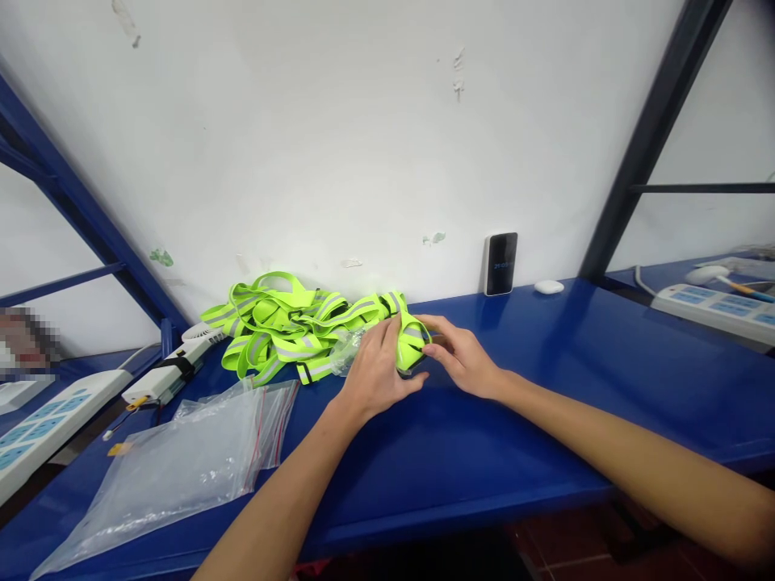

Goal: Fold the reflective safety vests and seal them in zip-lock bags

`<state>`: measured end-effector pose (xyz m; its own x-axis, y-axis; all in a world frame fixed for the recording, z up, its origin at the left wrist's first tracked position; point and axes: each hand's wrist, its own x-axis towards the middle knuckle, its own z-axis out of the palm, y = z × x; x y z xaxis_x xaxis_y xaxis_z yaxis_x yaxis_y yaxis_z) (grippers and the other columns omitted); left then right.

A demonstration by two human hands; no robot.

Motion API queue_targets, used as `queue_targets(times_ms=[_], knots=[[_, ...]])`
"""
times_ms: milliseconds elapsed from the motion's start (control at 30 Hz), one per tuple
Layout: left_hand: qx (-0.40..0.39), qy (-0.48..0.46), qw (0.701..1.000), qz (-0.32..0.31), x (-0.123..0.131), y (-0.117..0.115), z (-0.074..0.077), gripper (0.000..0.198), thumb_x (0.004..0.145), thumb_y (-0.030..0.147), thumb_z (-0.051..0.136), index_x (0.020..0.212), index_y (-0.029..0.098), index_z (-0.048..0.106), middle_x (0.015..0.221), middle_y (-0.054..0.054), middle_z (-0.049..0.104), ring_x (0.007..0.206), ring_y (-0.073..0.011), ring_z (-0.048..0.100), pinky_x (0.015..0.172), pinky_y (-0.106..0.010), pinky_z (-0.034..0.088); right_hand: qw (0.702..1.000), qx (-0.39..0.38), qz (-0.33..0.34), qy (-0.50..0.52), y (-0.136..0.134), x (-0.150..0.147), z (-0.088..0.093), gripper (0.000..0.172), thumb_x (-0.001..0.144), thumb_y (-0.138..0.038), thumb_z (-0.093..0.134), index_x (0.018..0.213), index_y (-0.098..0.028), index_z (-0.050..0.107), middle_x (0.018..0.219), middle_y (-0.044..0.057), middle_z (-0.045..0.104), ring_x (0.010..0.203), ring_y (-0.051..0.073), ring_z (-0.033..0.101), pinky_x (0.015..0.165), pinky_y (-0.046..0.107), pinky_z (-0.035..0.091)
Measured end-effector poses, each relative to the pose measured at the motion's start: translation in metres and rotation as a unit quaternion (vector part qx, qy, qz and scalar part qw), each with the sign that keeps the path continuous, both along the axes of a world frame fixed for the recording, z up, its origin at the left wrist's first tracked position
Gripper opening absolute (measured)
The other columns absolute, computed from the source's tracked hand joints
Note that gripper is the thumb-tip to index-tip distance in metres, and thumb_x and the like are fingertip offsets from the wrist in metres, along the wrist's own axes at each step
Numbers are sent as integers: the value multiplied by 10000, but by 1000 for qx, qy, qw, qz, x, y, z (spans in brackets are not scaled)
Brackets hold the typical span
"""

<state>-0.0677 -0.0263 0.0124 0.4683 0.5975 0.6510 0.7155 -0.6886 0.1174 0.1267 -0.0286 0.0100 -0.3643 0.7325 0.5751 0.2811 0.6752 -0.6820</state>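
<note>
A folded neon-yellow reflective strap (412, 345) with a grey stripe is between my two hands, above the blue table. My left hand (379, 367) is closed around its left side, thumb stretched out below it. Crumpled clear plastic (346, 352) sticks out behind that hand; how far it reaches around the strap is hidden. On the right side, my right hand (463, 361) grips the strap's edge between thumb and fingers. A loose heap of similar reflective straps (284, 319) with black buckles lies just left of my hands, against the wall.
Several clear zip bags (187, 452) lie stacked at the table's left front. Behind them is a white power pack (173, 371) with a cable. A black-screened device (500, 264) leans on the wall, beside a white rounded case (548, 286). Power strips (52, 424) flank both sides.
</note>
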Motion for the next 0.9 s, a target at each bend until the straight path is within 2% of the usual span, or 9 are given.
queue_targets(times_ms=[167,300,367,500,633,733,800,900], knots=[[31,72,997,-22,-12,7,4,875,745,385,687,1458,133,248,1321,-183,540,1189,-313,561,964,-422,491,998,-42,-11,48,-5,-6,0,418,905,-463,551,1254,-241,492,1074,74,662,935,248,663,743,364,553],[47,44,998,-26,-11,11,2,849,760,385,669,1463,150,257,1305,-174,557,1184,-305,568,968,-418,488,997,-49,-29,48,-7,-10,-1,370,890,-500,554,1139,-229,514,839,34,657,672,198,638,590,325,520],[42,25,998,-31,-7,11,1,841,764,349,662,1470,151,250,1312,-172,548,1203,-306,551,987,-429,474,997,-40,-41,45,-8,-12,-2,339,893,-496,548,1091,-224,509,842,35,649,624,180,619,568,315,506],[19,1,999,-39,1,10,-2,818,771,258,637,1476,150,237,1336,-170,522,1240,-299,514,1010,-441,454,998,-18,-58,25,-9,-17,-4,296,883,-477,570,1049,-239,513,930,53,649,712,207,646,639,335,515],[16,4,999,-49,4,7,-1,797,768,215,629,1465,116,256,1308,-181,543,1224,-285,521,1004,-426,459,999,-15,-44,-8,-9,-17,-4,275,872,-472,597,1003,-234,552,847,31,636,708,201,628,673,337,507],[36,18,997,-68,8,4,0,713,819,227,589,1458,133,287,1275,-161,575,1180,-264,551,1009,-418,456,998,14,-33,-47,-9,-15,-3,274,902,-468,547,986,-216,615,963,70,628,793,208,607,719,350,506],[38,34,996,-71,12,2,1,642,855,219,539,1452,144,314,1209,-143,612,1116,-249,585,983,-408,474,994,46,-18,-94,-10,-13,-3,322,936,-470,473,934,-206,658,1047,102,604,918,241,585,774,373,499],[26,53,995,-76,16,-1,3,602,865,194,493,1445,143,342,1084,-120,649,1014,-231,618,905,-383,514,987,58,27,-148,-10,-13,-7,436,969,-483,371,863,-194,680,1041,119,604,1013,277,556,821,401,484]])
